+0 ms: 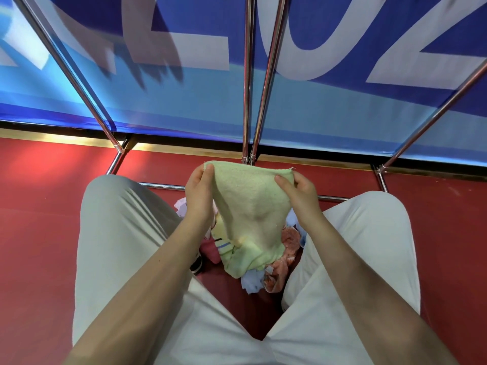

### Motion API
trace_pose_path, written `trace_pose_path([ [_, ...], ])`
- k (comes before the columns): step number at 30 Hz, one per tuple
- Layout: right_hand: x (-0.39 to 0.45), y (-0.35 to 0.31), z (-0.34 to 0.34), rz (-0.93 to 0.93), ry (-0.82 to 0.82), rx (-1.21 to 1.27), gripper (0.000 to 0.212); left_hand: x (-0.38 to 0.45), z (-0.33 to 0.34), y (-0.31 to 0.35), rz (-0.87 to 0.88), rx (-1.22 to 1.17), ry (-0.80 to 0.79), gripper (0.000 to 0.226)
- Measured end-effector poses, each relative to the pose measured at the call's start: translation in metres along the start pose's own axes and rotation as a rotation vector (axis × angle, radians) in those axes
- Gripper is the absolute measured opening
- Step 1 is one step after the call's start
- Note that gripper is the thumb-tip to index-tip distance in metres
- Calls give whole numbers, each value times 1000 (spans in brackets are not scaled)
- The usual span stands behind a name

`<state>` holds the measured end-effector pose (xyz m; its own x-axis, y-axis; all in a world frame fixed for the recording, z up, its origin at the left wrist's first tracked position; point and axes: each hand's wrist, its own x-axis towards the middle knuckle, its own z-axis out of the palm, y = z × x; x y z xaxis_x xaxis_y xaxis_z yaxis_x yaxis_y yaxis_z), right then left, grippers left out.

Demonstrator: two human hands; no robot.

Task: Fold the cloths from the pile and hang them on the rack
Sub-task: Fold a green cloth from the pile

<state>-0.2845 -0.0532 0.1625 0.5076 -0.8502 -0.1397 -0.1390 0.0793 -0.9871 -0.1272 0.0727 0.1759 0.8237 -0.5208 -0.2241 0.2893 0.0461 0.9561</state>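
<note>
A light green cloth (pixel 250 206) hangs stretched between my hands above the pile. My left hand (pixel 200 193) pinches its upper left corner and my right hand (pixel 297 191) pinches its upper right corner. The lower end of the cloth droops onto the pile of cloths (pixel 276 264), a heap of pink, orange, pale blue and striped pieces on the red floor between my knees. The metal rack (pixel 249 101) rises in front of me, with chrome poles slanting up from the floor; no cloth is seen on it.
My legs in pale trousers (pixel 126 233) flank the pile on both sides. A blue banner with large white letters (pixel 184 48) stands behind the rack. A low rack bar (pixel 160 186) runs along the red floor (pixel 39 219) ahead of my knees.
</note>
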Motion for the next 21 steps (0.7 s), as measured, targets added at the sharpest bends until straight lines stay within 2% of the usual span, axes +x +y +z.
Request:
trace_pose_path([
  [7,1,5,7,9,123,-13,28,0,8,-9,-153,0,38,18],
  [15,8,15,28,206,238,78,21,-6,30,-12,-263,-60,61,16],
  [17,8,13,35,232,246,88,29,-7,35,-13,-257,-52,57,14],
  [21,8,9,45,233,251,92,19,-12,48,-17,-210,-6,29,13],
])
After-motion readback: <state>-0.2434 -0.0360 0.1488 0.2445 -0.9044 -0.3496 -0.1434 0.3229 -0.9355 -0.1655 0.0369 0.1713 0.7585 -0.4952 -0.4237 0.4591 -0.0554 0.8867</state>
